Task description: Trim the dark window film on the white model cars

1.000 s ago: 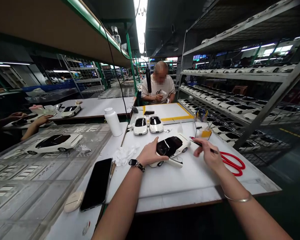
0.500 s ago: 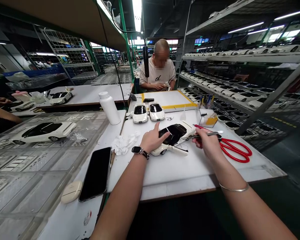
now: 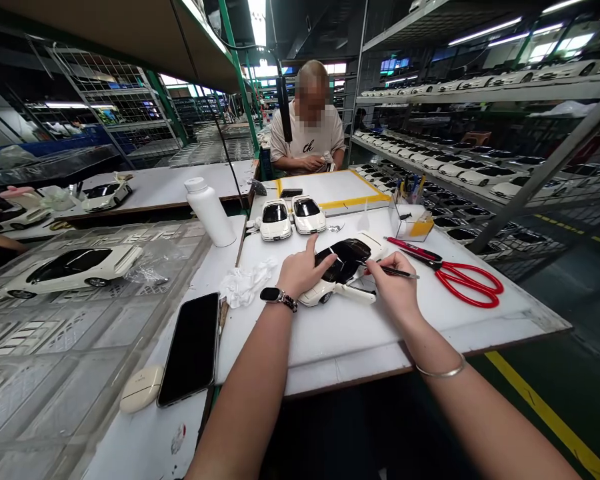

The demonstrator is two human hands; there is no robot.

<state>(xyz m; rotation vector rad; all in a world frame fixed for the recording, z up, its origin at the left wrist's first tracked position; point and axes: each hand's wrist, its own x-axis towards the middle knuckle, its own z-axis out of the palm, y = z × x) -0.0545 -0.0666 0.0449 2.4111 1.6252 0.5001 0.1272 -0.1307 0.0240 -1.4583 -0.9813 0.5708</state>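
Observation:
A white model car (image 3: 325,293) with a black roof stands on the white worktable, its near-side door (image 3: 355,293) swung out. My left hand (image 3: 300,272) grips the front of the car, with the thumb reaching over the windscreen and the index finger pointing away. Held in a pinch by my right hand (image 3: 395,287) is a slim pair of tweezers (image 3: 403,273), back end pointing right. The tweezers' tips are beside the open doorway; whether they touch the car is hard to make out. Red-handled scissors (image 3: 467,283) lie to the right of that hand.
Two white model cars (image 3: 276,220) stand behind, near a clear pen holder (image 3: 410,220). Crumpled tissue (image 3: 247,283), a phone (image 3: 190,350), an earbud case (image 3: 141,389) and a white bottle (image 3: 210,212) are leftward. A co-worker (image 3: 307,127) sits opposite; shelves of cars (image 3: 480,170) line the right.
My right hand has moved left with the tweezers, from near the scissors to the car's open door. The left hand keeps its hold on the car. The view has shifted slightly.

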